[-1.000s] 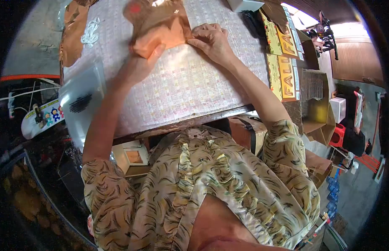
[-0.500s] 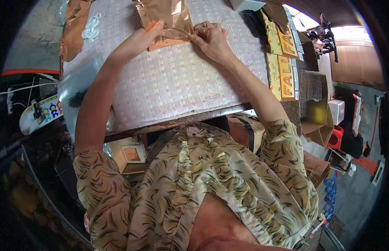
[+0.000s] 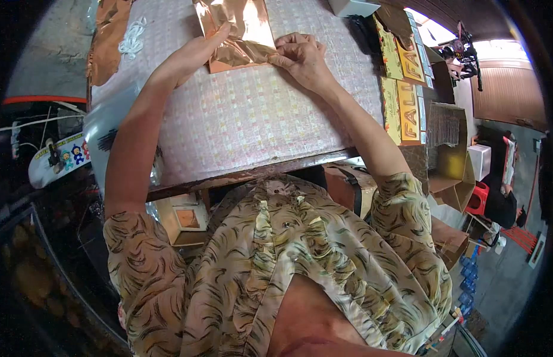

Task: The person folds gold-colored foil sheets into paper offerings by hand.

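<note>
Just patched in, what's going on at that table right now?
A person in a patterned shirt leans over a table covered with a checked cloth. Both hands are on a shiny copper-coloured foil sheet lying flat at the far side. The left hand presses on its left edge, while the right hand pinches its lower right corner. Another piece of the same foil lies at the table's left edge.

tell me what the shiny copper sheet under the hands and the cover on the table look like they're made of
The shiny copper-coloured sheet looks like thin metallic foil or film: it mirrors light and creases sharply. The pale checked table cover seems woven cloth or printed plastic; its dull grid pattern leaves that open. Both hands, left hand and right hand, press on the sheet.
</note>
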Available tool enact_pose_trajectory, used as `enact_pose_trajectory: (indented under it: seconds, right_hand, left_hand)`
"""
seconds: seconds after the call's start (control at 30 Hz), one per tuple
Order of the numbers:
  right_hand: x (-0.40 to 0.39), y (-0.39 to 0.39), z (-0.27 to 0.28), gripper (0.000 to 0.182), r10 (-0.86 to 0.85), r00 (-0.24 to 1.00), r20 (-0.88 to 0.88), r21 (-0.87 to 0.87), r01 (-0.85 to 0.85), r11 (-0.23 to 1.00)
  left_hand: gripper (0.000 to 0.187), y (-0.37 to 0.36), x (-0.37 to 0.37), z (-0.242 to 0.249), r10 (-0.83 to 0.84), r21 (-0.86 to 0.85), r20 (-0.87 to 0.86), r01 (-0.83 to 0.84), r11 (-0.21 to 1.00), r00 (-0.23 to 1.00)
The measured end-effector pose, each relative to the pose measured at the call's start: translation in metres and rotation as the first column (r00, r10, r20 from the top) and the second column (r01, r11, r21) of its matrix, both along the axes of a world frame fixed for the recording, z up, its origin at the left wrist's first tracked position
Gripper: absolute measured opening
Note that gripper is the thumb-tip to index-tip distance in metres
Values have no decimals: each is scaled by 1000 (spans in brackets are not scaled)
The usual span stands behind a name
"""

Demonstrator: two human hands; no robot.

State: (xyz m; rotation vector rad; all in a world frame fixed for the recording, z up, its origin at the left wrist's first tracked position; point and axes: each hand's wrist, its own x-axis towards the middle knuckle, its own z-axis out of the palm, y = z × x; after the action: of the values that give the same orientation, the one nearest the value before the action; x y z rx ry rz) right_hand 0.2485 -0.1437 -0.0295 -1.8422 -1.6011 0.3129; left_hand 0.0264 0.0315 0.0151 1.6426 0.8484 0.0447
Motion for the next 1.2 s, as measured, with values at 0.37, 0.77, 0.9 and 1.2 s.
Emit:
enact_pose_trajectory:
  seconds: [0.37,0.77,0.9,1.2]
  right_hand:
    - [-6,6,-6,30,-87,996,-30,-9,87,996]
    - [2,6,-17,28,-71,962,-262,-74,54,996]
    - [8,4,-25,27,18,957,-291,-23,-25,999]
    - [-5,2,-19,17,-64,983,-174,63,76,995]
  left_hand:
    - [38,-33,-31,-20,188,319,67,-199,926,980]
    - [27,-46,-35,-53,133,739,287,-307,600,949]
    - [30,-44,-37,-52,136,757,243,-275,592,961]
    - [27,-51,-42,-40,116,700,250,-262,665,961]
